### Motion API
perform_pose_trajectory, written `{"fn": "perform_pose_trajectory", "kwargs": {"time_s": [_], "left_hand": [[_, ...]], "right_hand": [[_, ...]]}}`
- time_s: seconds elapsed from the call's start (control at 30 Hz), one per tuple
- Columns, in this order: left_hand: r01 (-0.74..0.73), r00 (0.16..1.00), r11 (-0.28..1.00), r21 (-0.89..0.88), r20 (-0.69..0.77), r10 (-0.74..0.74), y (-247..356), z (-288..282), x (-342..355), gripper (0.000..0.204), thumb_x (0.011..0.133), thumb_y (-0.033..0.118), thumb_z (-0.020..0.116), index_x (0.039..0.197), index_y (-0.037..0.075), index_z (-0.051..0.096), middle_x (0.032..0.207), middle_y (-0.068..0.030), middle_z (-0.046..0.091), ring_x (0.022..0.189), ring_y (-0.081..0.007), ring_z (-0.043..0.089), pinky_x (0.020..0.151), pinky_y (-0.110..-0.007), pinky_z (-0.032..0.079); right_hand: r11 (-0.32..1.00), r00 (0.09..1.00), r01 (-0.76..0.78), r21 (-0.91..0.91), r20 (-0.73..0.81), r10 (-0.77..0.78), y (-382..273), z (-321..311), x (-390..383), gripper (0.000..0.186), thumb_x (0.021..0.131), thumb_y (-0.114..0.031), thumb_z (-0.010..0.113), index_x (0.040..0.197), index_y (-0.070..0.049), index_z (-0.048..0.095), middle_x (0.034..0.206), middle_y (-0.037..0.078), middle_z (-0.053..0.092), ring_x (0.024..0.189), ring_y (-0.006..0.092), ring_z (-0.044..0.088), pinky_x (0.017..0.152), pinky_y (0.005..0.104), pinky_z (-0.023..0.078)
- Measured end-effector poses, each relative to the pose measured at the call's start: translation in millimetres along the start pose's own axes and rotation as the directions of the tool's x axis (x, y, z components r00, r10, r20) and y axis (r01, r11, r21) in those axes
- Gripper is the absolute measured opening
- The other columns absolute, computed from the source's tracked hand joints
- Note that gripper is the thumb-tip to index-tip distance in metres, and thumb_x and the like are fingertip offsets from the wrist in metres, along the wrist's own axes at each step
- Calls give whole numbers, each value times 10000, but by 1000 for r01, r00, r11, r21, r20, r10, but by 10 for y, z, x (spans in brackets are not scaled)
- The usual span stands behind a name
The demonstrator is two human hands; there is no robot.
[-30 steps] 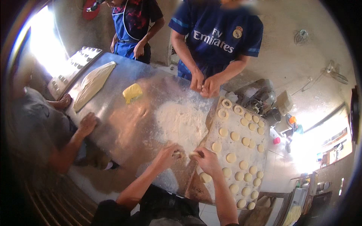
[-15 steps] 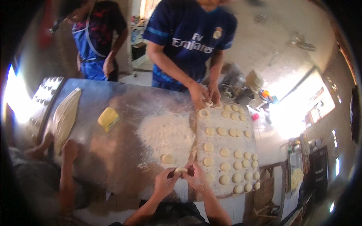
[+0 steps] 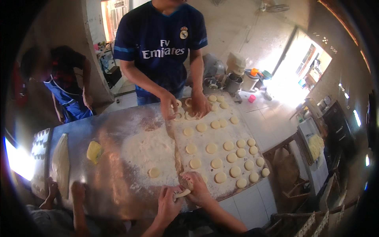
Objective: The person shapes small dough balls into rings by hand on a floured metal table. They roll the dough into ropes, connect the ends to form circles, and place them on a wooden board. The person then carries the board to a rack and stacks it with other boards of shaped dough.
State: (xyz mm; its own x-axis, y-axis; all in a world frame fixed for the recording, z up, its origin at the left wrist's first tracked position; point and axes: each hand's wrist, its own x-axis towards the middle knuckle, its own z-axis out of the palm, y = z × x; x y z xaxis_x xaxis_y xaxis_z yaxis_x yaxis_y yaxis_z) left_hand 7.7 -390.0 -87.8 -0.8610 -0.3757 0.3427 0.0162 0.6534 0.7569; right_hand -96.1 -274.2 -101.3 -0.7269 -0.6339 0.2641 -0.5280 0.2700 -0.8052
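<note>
Both my hands grip one pale piece of dough (image 3: 182, 194) above the near edge of the table. My left hand (image 3: 167, 204) is closed on its left end, and my right hand (image 3: 196, 190) curls round its right end. The dough looks bent like part of a ring; fingers hide the rest. Beyond my hands, a single dough round (image 3: 154, 172) lies by a patch of white flour (image 3: 144, 146). Right of them is a floured board (image 3: 205, 173) with several rows of flat dough rounds (image 3: 216, 163).
Across the table, a person in a dark blue shirt (image 3: 162, 43) handles dough rings (image 3: 178, 115) at the board's far end. Another person's hands (image 3: 77, 192) are near a long dough strip (image 3: 60, 164). A yellow lump (image 3: 94, 152) lies mid-table; an aproned person (image 3: 67, 94) stands back left.
The view has shifted. My dough piece has turned from level to slanted and shows a longer curved strip. The person opposite has moved their hands apart, with more rings visible there.
</note>
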Motion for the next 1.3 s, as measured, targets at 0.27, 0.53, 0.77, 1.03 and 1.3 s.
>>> {"fn": "perform_pose_trajectory", "kwargs": {"time_s": [0.27,0.53,0.77,1.03,1.3], "left_hand": [[-73,984,746,-662,-168,-52,505,696,-31,247,881,-64,515,1085,50,434,881,-128,562,815,-236,574,817,-416,472],[-29,973,900,-434,-220,-75,1041,1292,28,246,997,241,485,1048,11,555,911,-134,624,754,-216,613,679,-321,498],[-72,962,997,6,-262,72,1055,1588,14,346,1059,295,334,933,18,499,810,-139,607,664,-248,612,624,-339,509],[-47,863,996,-77,-506,2,894,1642,-152,200,1011,132,444,981,-17,575,794,-144,633,637,-237,608,593,-351,489],[-76,912,993,-89,-408,33,972,1266,2,123,954,71,508,947,6,612,761,-145,649,602,-303,650,552,-370,510]], "right_hand": [[212,907,-362,908,396,-145,476,-864,-208,528,826,-144,576,1313,-2,433,1025,73,552,990,188,533,915,320,410],[844,970,-106,526,242,-30,477,-1341,-363,395,955,-191,487,1304,-8,461,1080,133,565,939,195,575,829,333,492],[850,901,-50,524,391,-188,456,-1689,-266,441,997,-245,492,1363,-11,417,1054,168,590,895,214,617,796,310,512],[819,814,-192,540,554,-175,545,-1626,-341,631,828,-97,654,1394,-69,377,978,171,603,817,218,623,722,332,506],[267,972,-216,939,233,-34,295,-1362,-437,617,919,-359,638,1340,-8,356,938,186,644,734,287,647,630,384,511]]}}
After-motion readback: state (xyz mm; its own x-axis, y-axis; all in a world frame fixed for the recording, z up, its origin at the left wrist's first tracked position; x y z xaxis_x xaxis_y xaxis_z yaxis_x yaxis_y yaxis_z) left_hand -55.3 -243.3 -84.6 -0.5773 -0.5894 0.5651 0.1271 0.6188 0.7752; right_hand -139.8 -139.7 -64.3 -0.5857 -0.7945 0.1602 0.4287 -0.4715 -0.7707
